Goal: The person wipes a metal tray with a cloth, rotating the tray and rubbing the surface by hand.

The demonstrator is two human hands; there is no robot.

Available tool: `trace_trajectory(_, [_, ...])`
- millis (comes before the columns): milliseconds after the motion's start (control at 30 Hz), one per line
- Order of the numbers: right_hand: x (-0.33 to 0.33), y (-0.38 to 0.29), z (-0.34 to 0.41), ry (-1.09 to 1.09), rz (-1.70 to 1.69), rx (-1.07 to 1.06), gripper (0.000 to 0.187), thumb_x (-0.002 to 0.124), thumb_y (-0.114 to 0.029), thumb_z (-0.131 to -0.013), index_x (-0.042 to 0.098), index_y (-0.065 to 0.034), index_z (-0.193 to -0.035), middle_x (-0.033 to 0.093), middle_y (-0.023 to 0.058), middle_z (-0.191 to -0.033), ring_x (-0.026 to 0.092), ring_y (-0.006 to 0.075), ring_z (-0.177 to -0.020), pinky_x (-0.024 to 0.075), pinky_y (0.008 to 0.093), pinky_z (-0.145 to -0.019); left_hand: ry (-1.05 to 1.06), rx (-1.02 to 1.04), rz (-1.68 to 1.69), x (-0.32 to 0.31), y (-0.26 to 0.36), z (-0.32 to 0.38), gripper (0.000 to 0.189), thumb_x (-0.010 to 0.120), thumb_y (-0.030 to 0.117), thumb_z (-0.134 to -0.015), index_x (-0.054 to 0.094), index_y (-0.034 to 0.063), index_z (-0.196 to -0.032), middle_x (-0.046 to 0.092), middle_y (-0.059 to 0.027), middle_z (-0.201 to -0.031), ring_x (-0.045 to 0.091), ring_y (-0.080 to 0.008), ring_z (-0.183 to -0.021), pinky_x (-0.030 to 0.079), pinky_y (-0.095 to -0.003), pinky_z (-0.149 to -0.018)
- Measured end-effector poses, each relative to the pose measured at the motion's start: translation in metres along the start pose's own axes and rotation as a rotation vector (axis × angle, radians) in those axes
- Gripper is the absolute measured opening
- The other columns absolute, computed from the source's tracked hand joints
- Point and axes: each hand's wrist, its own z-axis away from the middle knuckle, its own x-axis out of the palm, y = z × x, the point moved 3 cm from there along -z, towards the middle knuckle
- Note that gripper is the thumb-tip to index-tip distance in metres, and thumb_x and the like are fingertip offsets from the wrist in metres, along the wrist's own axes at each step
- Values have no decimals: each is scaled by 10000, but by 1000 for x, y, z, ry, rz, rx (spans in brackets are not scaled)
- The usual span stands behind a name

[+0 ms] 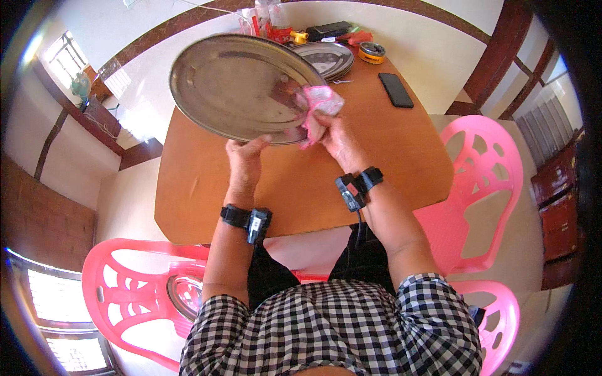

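A round stainless steel plate (230, 89) is held tilted above the wooden table (211, 188). My left hand (245, 157) grips its near rim, the thumb lying on the upper face and the other fingers hidden beneath. At the plate's right edge my right hand (334, 134) holds a pink and white cloth (322, 105), which is pressed against the rim and the inner surface there. Behind the held plate, partly covered by it, lies a stack of similar steel plates (334, 58).
Right of the stack are a round yellow-and-black tin (372, 52) and a black smartphone (395, 90). Red-and-clear packets (268, 23), a yellow plastic piece (299, 36) and a black case (329, 30) line the back. Pink plastic chairs (510, 174) flank the table; one (106, 277) bears a steel dish (181, 296).
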Motion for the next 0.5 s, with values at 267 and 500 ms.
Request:
trace_trajectory(267, [9, -11, 3, -134, 418, -20, 353, 700, -55, -797, 630, -61, -1143, 672, 33, -1098, 611, 179, -1016, 445, 329, -940, -61, 142, -413, -42, -3, -10, 544, 590, -172, -638, 520, 10, -1146, 558, -105, -1068, 592, -255, -939, 545, -344, -714])
trace_trajectory(500, [3, -16, 5, -110, 387, 34, 293, 669, -68, -827, 645, -48, -1118, 678, 34, -1056, 611, 175, -1017, 454, 323, -931, -77, 159, -375, -16, 11, -7, 327, 599, -95, -669, 651, -56, -990, 672, -105, -966, 639, -238, -929, 528, -312, -738])
